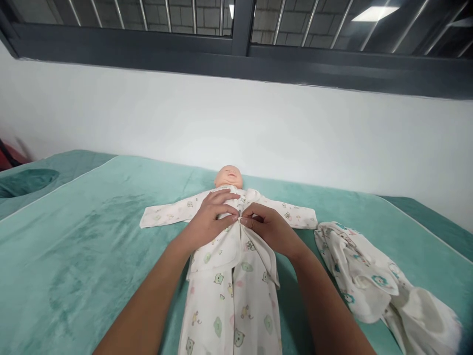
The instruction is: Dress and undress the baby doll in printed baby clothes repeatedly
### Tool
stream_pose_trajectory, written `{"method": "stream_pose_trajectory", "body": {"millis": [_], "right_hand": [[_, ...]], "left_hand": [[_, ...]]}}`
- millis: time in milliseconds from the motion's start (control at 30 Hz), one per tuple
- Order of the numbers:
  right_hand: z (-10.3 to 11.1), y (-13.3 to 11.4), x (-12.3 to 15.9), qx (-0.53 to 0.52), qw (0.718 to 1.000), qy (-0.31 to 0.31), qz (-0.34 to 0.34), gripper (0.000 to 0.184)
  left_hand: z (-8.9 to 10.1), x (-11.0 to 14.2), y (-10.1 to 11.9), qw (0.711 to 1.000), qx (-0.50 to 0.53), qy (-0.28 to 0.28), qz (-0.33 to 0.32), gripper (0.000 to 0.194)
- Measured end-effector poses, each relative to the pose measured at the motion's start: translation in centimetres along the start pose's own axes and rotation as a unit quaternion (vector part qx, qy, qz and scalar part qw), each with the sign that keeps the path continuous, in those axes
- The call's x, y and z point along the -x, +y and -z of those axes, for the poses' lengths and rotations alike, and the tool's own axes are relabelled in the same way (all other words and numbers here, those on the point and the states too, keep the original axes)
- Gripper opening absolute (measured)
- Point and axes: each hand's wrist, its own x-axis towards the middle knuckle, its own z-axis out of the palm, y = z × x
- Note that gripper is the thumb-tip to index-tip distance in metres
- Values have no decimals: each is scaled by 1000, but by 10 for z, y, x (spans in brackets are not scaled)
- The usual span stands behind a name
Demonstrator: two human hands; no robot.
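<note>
In the middle of the green cover, a doll is laid face up, its head at the far side, and a white patterned top is spread over its body, with sleeves stretched left and right. At the front opening, the cloth is pinched between thumb and forefinger of both the left hand and the right hand; the left hand's other fingers are spread over the chest. Whether a fastener is held there cannot be told. The top is judged light, soft and limp, hardly slippery, and easily creased or dragged askew. It is probably best gripped by the front edges, close to the opening, with only a light pull. Toward the near side, matching trousers are laid out; to the right, another printed garment is heaped by the cuff.
</note>
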Motion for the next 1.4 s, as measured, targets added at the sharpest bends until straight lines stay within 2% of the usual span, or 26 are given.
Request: {"method": "stream_pose_trajectory", "body": {"millis": [167, 267, 367, 500, 600, 667, 800, 867, 933, 1033, 1100, 1167, 1233, 1300, 1400], "right_hand": [[-2, 3, -2, -17, 999, 28, 1, 17], [-3, 5, -3, -56, 997, 53, -22, 20], [-4, 9, -3, -111, 989, 74, -65, 23], [-2, 21, 2, -171, 960, 191, -116, 21], [8, 35, 12, -172, 945, 247, -128, 22], [22, 48, 24, -134, 939, 284, -145, 24], [60, 77, 58, 28, 906, 367, -210, 25], [73, 90, 73, 109, 902, 346, -236, 24], [78, 99, 80, 171, 897, 324, -248, 21], [69, 98, 78, 235, 883, 356, -195, 24], [54, 86, 73, 284, 880, 367, -98, 27], [34, 69, 69, 320, 881, 347, 5, 25], [11, 51, 64, 305, 895, 318, 66, 24], [-10, 37, 59, 252, 926, 270, 76, 32], [-28, 30, 54, 143, 973, 181, 25, 42]], "left_hand": [[2, 0, 1, 999, 14, -24, 17, 23], [3, 1, 4, 999, 21, -34, 31, 25], [0, 2, 7, 998, 32, 5, 57, 24], [-8, 1, 5, 996, -36, 60, 52, 25], [-12, 0, 3, 993, -80, 77, 25, 18], [-13, 0, 4, 992, -82, 92, 29, 13], [-9, 1, 9, 989, -74, 112, 55, 13], [-6, 2, 8, 987, -32, 134, 78, 14], [1, 2, 4, 977, 55, 168, 116, 11], [13, 2, -5, 948, 164, 223, 157, 9], [16, 2, -8, 941, 175, 238, 167, 13], [11, 1, -3, 952, 138, 209, 174, 21], [1, 1, 6, 973, 44, 156, 164, 30], [-12, 1, 17, 980, -79, 124, 134, 35], [-26, 1, 27, 970, -183, 118, 109, 26]]}}
